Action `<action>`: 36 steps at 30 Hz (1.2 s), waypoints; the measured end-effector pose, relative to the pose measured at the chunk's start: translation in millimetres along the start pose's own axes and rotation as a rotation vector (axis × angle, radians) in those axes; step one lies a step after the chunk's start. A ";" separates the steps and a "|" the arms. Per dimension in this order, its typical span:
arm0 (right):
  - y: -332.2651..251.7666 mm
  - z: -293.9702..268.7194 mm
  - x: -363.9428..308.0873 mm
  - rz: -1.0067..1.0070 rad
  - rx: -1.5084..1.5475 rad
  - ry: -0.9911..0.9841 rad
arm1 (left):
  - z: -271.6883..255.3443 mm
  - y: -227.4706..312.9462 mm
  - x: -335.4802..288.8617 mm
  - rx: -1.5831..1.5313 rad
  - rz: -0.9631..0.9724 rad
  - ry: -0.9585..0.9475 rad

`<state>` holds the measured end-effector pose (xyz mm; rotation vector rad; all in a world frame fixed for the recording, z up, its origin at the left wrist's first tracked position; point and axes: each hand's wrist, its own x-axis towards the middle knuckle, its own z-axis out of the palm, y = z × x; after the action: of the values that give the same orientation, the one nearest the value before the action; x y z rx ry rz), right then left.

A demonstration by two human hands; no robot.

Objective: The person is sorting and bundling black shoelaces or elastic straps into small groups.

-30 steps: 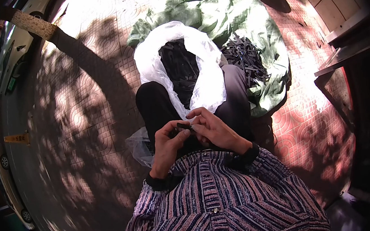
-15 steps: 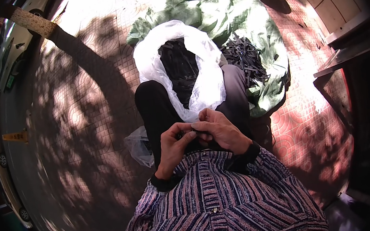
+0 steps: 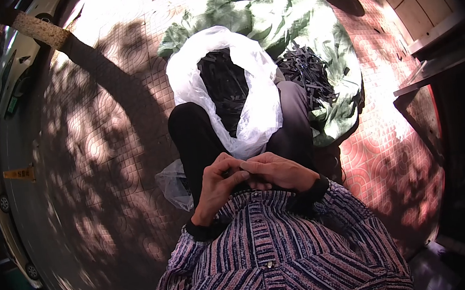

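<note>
Close to my waist, above my lap, my left hand and my right hand meet with fingers pinched together. Whatever is between the fingertips is too small and dark to make out. Just beyond them, between my knees, stands an opened white plastic bag with its rim folded outward. Flat black pieces lie inside it. To the right of the bag, a heap of thin black strips rests on a green sheet or sack.
A smaller clear plastic bag lies on the paving beside my left leg. Patterned tiles spread around me in patchy shade. A trunk or post rises at upper left, with parked cars past it. A ledge juts in at the right.
My right hand has turned flatter and its raised fingers have come down toward the left fingertips. The bags and the heap of strips stay where they were.
</note>
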<state>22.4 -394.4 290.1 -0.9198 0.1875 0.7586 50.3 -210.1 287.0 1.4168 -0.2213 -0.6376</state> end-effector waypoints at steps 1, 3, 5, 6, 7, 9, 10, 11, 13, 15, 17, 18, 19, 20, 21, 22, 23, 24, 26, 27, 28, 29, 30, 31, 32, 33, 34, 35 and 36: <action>1.5 -2.8 -1.5 0.048 0.022 -0.095 | 0.6 0.7 1.8 0.105 0.102 -0.003; 6.6 -3.2 2.2 -0.016 0.069 -0.029 | 3.3 4.5 1.3 0.209 0.204 -0.005; 5.8 -2.8 5.3 -0.083 0.114 0.030 | 5.4 14.2 0.1 -0.133 -0.158 0.209; 4.4 -2.7 5.9 -0.124 0.096 0.093 | -2.9 2.9 3.0 -0.225 -0.142 0.232; 4.6 -2.3 5.2 -0.163 0.079 0.159 | -3.8 3.9 2.6 -0.224 -0.144 0.231; 10.0 -5.8 7.7 -0.184 0.012 0.186 | -3.4 8.0 2.7 -0.366 -0.335 0.192; 11.4 -7.0 9.4 -0.204 -0.058 0.211 | 2.2 11.9 3.0 -0.341 -0.366 0.143; 12.4 -5.4 10.5 -0.205 -0.057 0.212 | 4.2 11.8 3.1 -0.341 -0.366 0.141; 13.5 0.1 12.6 -0.287 -0.363 0.371 | 7.4 11.9 3.1 -0.278 -0.232 0.011; 11.2 -2.0 10.1 -0.266 -0.318 0.348 | 14.1 12.5 6.4 -0.258 -0.196 0.124; 9.0 -1.8 9.0 -0.247 -0.274 0.323 | 12.1 4.8 8.5 -0.104 -0.169 0.247; 8.3 1.0 7.0 -0.271 -0.441 0.361 | 12.3 0.9 9.5 -0.104 -0.165 0.246; 8.9 2.5 4.4 -0.292 -0.606 0.403 | 16.9 1.1 10.6 0.100 -0.029 0.260; 11.1 0.7 4.9 -0.289 -0.655 0.452 | 21.9 2.6 12.5 0.302 0.109 0.271; 9.0 0.5 2.9 -0.290 -0.656 0.457 | 27.6 6.1 9.8 0.421 0.184 0.261; 5.3 1.2 0.4 -0.323 -0.731 0.518 | 28.5 9.1 10.6 0.319 0.118 0.212; 2.3 0.3 -1.4 -0.356 -0.806 0.579 | 28.8 10.5 12.0 0.217 0.052 0.162; -0.4 -5.6 -2.4 -0.444 -0.851 0.630 | 23.9 5.2 14.0 0.216 0.055 0.164; -18.2 -25.4 -7.6 -0.635 -0.976 0.796 | 3.7 -11.5 20.6 -0.443 -0.328 0.076; -32.1 -41.7 -11.3 -0.682 -1.044 0.883 | -3.1 -17.9 20.8 -0.446 -0.322 0.078; -44.7 -63.0 -17.3 -0.741 -1.129 0.964 | -6.4 -21.5 20.3 -0.501 -0.357 0.089; -56.4 -75.5 -19.7 -0.805 -1.276 1.078 | -11.3 -24.7 17.7 -0.554 -0.390 0.109; -63.6 -81.0 -17.2 -0.774 -1.539 1.277 | -17.5 -26.2 12.8 -0.589 -0.371 0.072; -74.5 -79.0 -16.7 -0.830 -1.709 1.304 | -20.6 -26.4 10.5 -0.593 -0.365 0.077; -77.9 -77.1 -9.8 -0.891 -1.631 1.209 | -23.2 -26.1 8.3 -0.560 -0.387 0.075; -80.2 -72.6 0.7 -0.946 -1.551 1.111 | -25.0 -25.8 6.1 -0.528 -0.408 0.075; -78.2 -67.7 13.5 -0.930 -1.405 0.958 | -25.2 -24.4 3.1 -0.531 -0.410 0.075; -71.0 -71.8 34.4 -0.936 -1.348 0.772 | -25.4 -22.1 1.0 -0.519 -0.395 0.092; -64.8 -64.2 57.1 -0.804 -1.158 0.672 | -25.7 -19.9 -0.8 -0.510 -0.380 0.108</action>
<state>117.6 -439.0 267.1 -2.1570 -0.0762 -0.3199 57.0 -188.4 263.8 0.9966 0.2893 -0.8537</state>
